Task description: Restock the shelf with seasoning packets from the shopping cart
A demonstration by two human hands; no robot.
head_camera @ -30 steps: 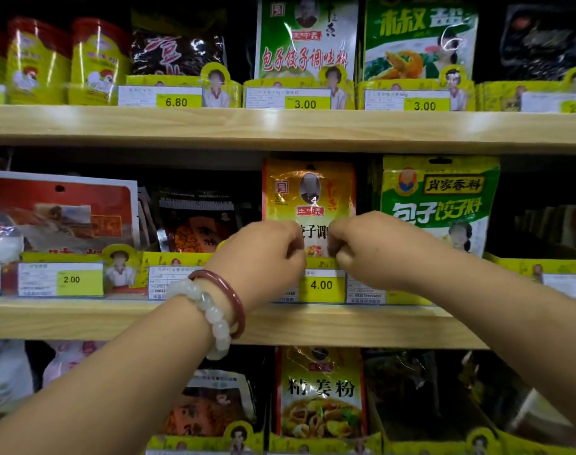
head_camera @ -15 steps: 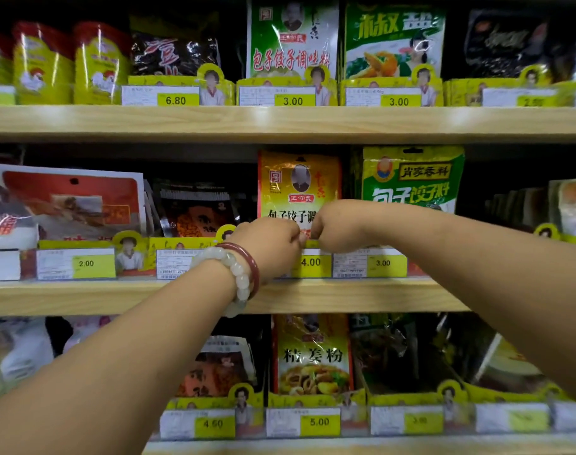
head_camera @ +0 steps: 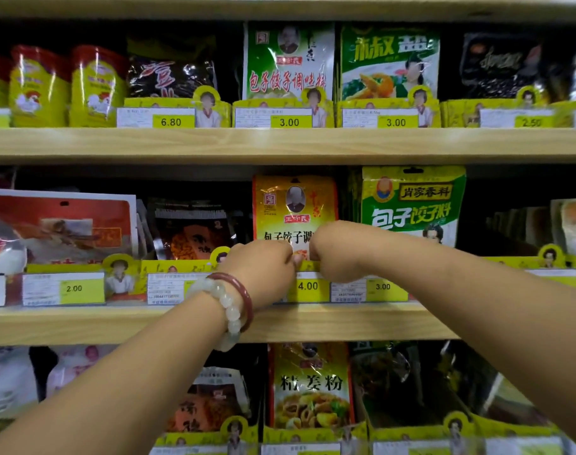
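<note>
A yellow seasoning packet (head_camera: pixel 294 205) with red trim stands upright on the middle shelf (head_camera: pixel 329 321), behind the 4.00 price tag (head_camera: pixel 308 286). My left hand (head_camera: pixel 262 269), with two bracelets at the wrist, is curled at the packet's lower left. My right hand (head_camera: pixel 334 249) is curled at its lower right. Both hands meet in front of the packet's bottom edge, fingers closed against it. The fingertips are hidden behind the knuckles. The shopping cart is out of view.
A green packet (head_camera: pixel 413 201) stands just right of the yellow one. Dark and red packets (head_camera: pixel 191 231) fill the left of the shelf. The upper shelf (head_camera: pixel 280 144) holds cans and more packets. Below stands a ginger-powder packet (head_camera: pixel 311 385).
Both hands have sunk slightly toward the packet's bottom edge and the price strip, staying together. The view has tilted a little, showing more of the lower shelf.
</note>
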